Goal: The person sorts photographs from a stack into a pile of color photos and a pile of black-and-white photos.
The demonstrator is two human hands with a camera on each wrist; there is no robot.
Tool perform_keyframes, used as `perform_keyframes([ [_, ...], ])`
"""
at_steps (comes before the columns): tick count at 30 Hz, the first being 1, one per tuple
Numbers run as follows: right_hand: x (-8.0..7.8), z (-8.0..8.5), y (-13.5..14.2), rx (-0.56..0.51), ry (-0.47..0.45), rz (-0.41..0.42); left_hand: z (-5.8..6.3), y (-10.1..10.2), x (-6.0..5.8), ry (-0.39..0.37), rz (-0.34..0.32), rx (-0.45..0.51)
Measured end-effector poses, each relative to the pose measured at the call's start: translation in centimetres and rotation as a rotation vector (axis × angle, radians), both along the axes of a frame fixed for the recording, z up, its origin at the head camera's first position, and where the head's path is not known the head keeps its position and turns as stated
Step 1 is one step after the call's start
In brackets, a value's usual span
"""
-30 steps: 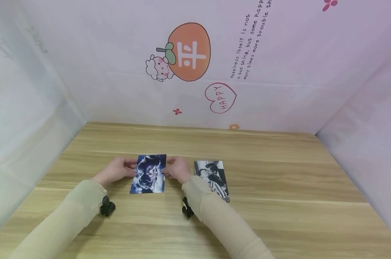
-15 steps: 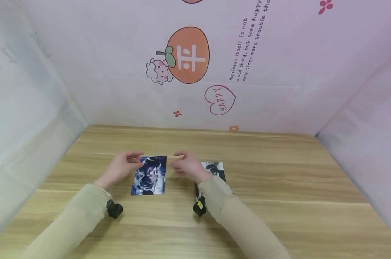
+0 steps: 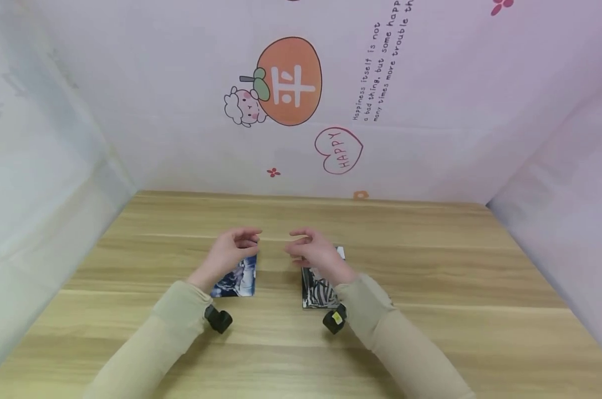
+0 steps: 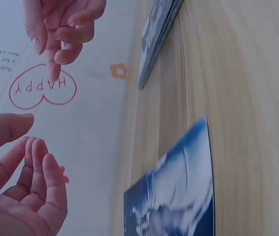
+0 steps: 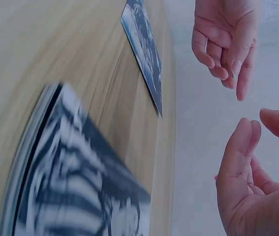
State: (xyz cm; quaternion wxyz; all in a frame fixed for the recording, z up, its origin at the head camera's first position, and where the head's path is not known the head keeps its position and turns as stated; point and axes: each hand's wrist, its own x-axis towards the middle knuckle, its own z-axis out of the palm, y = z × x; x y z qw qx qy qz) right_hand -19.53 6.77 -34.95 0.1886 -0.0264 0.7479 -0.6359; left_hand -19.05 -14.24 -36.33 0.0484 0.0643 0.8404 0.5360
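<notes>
A blue-toned photo card (image 3: 242, 280) lies flat on the wooden table, partly covered by my left hand (image 3: 227, 255). That hand hovers above it with loosely bent fingers and holds nothing. To the right is a black-and-white photo card (image 3: 320, 292), topping a small stack whose layered edge (image 5: 29, 157) shows in the right wrist view. Over this stack my right hand (image 3: 321, 255) hangs, fingers relaxed, thumb apart, nothing in it. Both hands face each other with a gap between them. The left wrist view has the blue card (image 4: 179, 191) below the left hand, not touching it.
Both wrists carry small black cameras (image 3: 218, 320). Behind the table (image 3: 430, 277) rises a pale cloth backdrop (image 3: 421, 160) with printed drawings and lettering. Cloth walls also bound the left and right sides.
Both hands first held the blue card by its sides, then let go and lifted off. They have since shifted right, the right one over the black-and-white stack. The blue card stays on the table.
</notes>
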Motion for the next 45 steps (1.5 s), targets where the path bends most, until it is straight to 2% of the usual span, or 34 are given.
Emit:
perform_keyframes([
  [7,-0.1,0.0,2.9,0.032,0.032,-0.017,0.2,2.1,-0.1,-0.058,-0.011,0.042],
  [12,-0.2,-0.1,4.9,0.071,0.045,-0.038,-0.4,3.6,-0.2,-0.084,-0.015,0.056],
  [17,-0.5,-0.5,6.9,0.110,0.045,-0.017,-0.9,4.8,0.0,-0.078,-0.024,0.060],
  [25,-0.7,-0.9,10.1,0.204,0.054,0.002,-1.8,6.2,-0.3,-0.100,-0.077,0.036],
  [34,-0.6,-1.9,12.0,0.259,0.007,0.041,-2.9,7.0,-0.3,-0.133,-0.127,0.089],
  [38,-0.7,-2.6,12.4,0.231,-0.007,0.067,-3.4,7.2,-0.2,-0.157,-0.123,0.069],
  [45,-0.8,-3.7,12.5,0.288,-0.013,0.105,-4.0,7.4,0.0,-0.177,-0.143,0.033],
])
